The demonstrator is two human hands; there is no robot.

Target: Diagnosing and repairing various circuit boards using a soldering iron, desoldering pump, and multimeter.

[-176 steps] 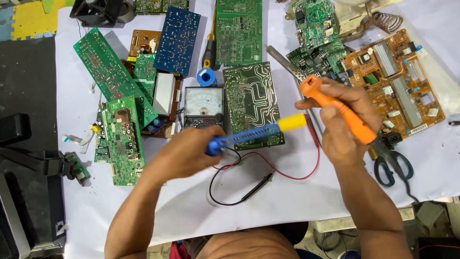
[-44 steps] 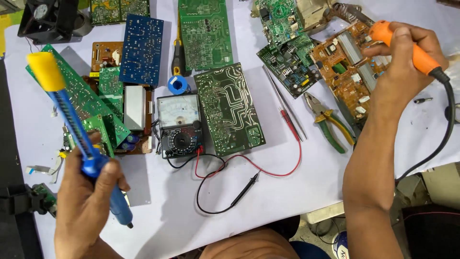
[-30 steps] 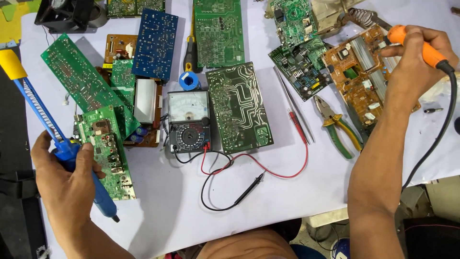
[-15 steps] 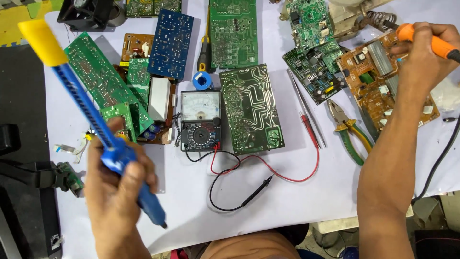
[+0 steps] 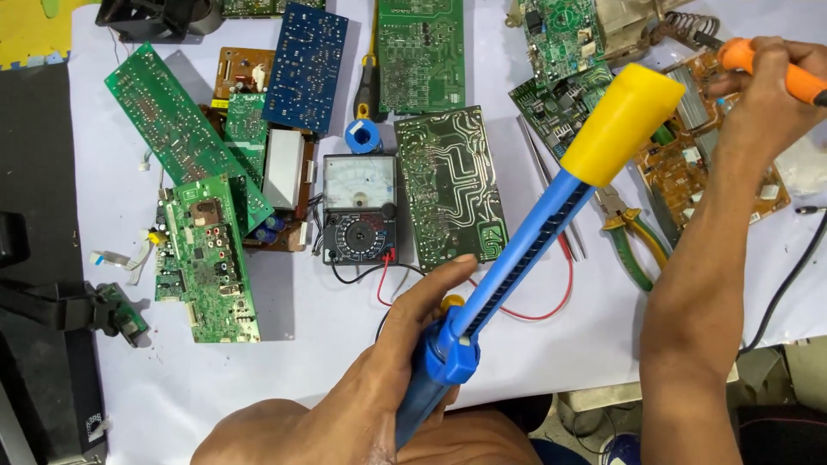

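One blue pump tool (image 5: 508, 267) with a big yellow knob at its top is sticking up over the middle of the tabletop (image 5: 284, 362). The left hand (image 5: 405, 344) is wrapping its fingers tight around the tool's lower blue part, with the thumb resting near a small yellow button. The knob is pointing up and to the right, toward the right arm.

One orange soldering iron (image 5: 775, 73) is sitting in the right hand (image 5: 762, 108), far off at the top right corner. That hand is closing around the orange handle, well apart from the blue tool. A black cord is running down from there, past the table edge.

Under the blue tool, one black meter (image 5: 359, 209) with a dial is lying flat. Its red and black wires are curling beside the left hand. One green board with silver lines (image 5: 450, 185) is lying just beside the meter.

About ten circuit boards are lying around in all, mostly green, one dark blue, some brown. One pair of pliers (image 5: 633, 241) with green and yellow handles is lying between the two arms. One blue spool (image 5: 362, 136) is sitting just above the meter.
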